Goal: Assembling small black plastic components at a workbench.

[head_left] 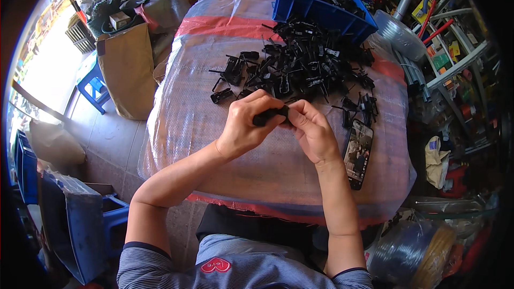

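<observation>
My left hand (247, 126) and my right hand (313, 128) meet over the middle of a large plastic-wrapped bundle (193, 123) that serves as a work surface. Together they pinch one small black plastic part (270, 115) between the fingertips of both hands. Just beyond the hands lies a heap of several similar black plastic parts (305, 64) with thin pins sticking out. A few loose ones (222, 95) sit to the left of the heap.
A smartphone (358, 152) with a lit screen lies right of my right hand. A blue crate (300, 5) of black parts stands at the far edge. Blue stools (93, 88), a brown sack (128, 69) and cluttered shelves (455, 48) surround the bundle.
</observation>
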`<action>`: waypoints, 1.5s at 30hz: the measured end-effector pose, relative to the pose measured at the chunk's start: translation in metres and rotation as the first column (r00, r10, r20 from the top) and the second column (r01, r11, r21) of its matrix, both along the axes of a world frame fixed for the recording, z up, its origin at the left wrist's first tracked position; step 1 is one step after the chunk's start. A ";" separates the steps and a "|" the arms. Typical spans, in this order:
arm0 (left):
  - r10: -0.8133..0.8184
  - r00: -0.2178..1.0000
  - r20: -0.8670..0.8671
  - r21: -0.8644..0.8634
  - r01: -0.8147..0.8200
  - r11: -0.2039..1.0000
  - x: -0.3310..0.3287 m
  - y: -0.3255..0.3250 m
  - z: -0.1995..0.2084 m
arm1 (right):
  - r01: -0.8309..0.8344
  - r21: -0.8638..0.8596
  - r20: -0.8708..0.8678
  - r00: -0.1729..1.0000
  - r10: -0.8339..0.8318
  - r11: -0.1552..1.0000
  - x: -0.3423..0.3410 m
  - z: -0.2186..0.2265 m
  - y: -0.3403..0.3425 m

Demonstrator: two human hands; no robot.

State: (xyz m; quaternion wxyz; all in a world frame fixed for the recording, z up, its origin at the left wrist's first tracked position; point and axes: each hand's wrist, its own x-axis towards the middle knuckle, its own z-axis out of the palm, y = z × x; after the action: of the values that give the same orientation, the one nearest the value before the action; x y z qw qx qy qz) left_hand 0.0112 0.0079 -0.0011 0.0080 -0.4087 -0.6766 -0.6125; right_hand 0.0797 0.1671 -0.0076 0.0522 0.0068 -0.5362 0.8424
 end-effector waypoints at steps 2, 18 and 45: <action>0.013 0.987 -0.158 -0.003 -0.014 1.000 0.002 0.001 0.002 | -0.122 -0.130 0.043 0.991 0.128 0.984 0.002 -0.007 0.005; -0.041 0.722 0.691 0.061 -0.003 0.998 -0.024 -0.004 0.000 | 0.387 0.840 -0.423 0.906 0.011 0.381 0.004 0.007 -0.013; -0.420 0.328 0.846 0.471 -0.092 0.877 -0.035 -0.006 -0.009 | 0.205 0.970 -0.159 0.941 -0.300 0.128 -0.005 -0.001 0.016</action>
State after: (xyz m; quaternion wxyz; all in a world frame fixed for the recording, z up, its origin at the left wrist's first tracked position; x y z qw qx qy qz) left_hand -0.0242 0.0017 -0.0097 -0.3518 -0.0403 -0.3543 -0.8655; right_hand 0.0748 0.1832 -0.0088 0.1566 -0.0831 -0.9432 0.2810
